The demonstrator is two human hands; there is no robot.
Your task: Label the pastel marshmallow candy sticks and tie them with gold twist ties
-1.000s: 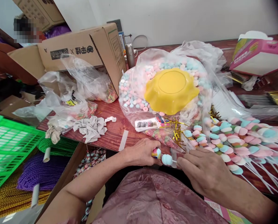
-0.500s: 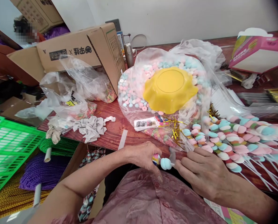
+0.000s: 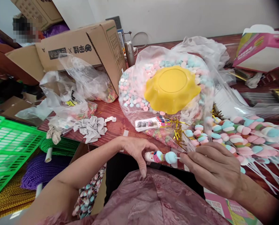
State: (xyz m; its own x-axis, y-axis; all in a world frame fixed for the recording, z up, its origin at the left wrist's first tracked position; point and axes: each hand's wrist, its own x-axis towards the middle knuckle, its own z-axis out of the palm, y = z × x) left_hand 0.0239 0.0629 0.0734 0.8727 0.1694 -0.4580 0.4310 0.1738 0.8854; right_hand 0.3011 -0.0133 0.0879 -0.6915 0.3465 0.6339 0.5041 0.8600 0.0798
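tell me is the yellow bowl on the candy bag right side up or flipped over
Flipped over. The yellow bowl shows its flat round base facing up, its wavy rim resting down on the clear candy bag.

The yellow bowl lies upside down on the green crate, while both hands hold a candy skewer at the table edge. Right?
Not quite. The head view shows the yellow bowl upside down on the clear bag of candies, not the crate. Left hand and right hand do hold the candy skewer.

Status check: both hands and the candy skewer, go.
Left hand fingers pinching the pastel marshmallow candy skewer at its candy end. Right hand gripping its white stick end. Clear candy bag close behind.
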